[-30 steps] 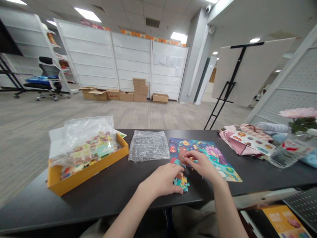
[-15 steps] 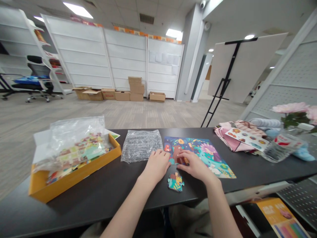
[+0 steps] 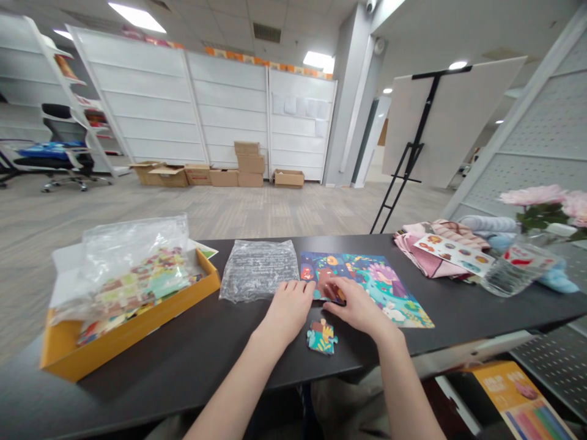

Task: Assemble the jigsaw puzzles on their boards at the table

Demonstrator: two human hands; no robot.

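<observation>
A colourful, largely joined jigsaw puzzle [image 3: 383, 278] lies on the dark table in front of me. My left hand [image 3: 291, 305] rests palm down at its lower left edge, fingers stretched forward and close together. My right hand [image 3: 355, 305] is bent over the puzzle's lower left part, thumb below and fingers above a brown puzzle piece [image 3: 337, 296]. The fingers partly cover that piece, and its outline against the puzzle is hard to see. Nearer to me, a loose clump of teal, brown and yellow puzzle pieces [image 3: 322, 337] lies apart on the table.
To the left stands a yellow box [image 3: 151, 333] with a clear bag of puzzle pieces. Crumpled clear plastic packaging [image 3: 259, 269] lies beside the puzzle. Folded pink cloths [image 3: 422, 256], a sticker sheet [image 3: 454, 255] and a glass vase [image 3: 513, 272] with flowers are at the right.
The right fingers have shifted slightly over the brown piece, and the left hand has hardly moved. The whole view has slid a little to the left.
</observation>
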